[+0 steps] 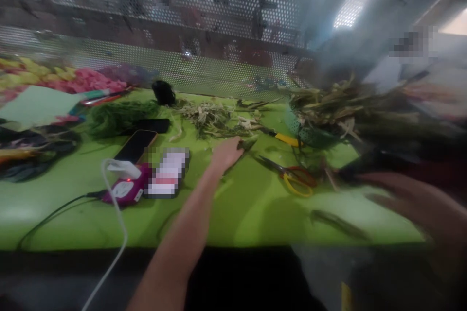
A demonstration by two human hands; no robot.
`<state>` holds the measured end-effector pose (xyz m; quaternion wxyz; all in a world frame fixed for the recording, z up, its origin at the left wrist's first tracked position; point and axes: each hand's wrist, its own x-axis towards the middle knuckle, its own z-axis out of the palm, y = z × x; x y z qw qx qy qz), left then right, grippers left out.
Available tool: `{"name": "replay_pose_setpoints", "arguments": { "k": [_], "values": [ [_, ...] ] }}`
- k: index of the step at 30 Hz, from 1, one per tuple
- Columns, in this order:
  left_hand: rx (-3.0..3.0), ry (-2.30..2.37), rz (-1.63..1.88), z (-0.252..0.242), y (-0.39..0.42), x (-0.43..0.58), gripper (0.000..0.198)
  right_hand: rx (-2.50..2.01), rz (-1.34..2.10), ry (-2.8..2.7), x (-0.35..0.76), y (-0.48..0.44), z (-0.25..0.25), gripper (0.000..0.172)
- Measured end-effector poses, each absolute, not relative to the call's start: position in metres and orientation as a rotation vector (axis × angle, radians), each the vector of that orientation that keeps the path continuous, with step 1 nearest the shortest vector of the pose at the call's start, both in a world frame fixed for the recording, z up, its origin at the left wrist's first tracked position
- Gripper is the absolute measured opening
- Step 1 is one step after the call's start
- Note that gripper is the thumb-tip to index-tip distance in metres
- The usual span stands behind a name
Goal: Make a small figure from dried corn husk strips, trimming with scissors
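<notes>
Near the middle of the lime-green table (pixel 242 214), the left hand (pixel 226 153) has its fingers closed on a withered stalk (pixel 249 144). Red-and-yellow-looped scissors (pixel 286 173) lie at four o'clock, between it and the right hand (pixel 410 197), whose blurred grip cannot be told; a perforated basket (pixel 302 131) sits toward three, a stringy dry heap (pixel 209 114) at ten, a phone (pixel 168 172) with unreadable screen at eight.

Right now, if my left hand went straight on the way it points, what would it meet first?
Beyond the green piece it seems to touch, your left hand would probably meet the pale scraps first, though blur and depth make that unsure.
</notes>
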<state>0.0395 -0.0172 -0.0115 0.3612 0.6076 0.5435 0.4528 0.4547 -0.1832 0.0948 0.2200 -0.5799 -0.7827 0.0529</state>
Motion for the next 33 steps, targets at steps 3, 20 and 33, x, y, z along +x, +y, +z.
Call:
{"name": "replay_pose_setpoints", "arguments": {
  "k": [3,20,33],
  "values": [
    [1.847,1.325,1.101,0.001,-0.022,0.043,0.022,-1.606,0.340,-2.182,0.394,-0.153,0.098,0.040],
    [1.367,1.377,1.844,0.027,-0.046,0.057,0.055,-1.286,0.774,-1.507,0.250,-0.040,0.017,0.028],
    [1.122,0.803,1.265,-0.017,-0.034,0.085,0.042,-1.262,0.329,-1.940,0.249,-0.053,0.007,0.037]
  ]
}}
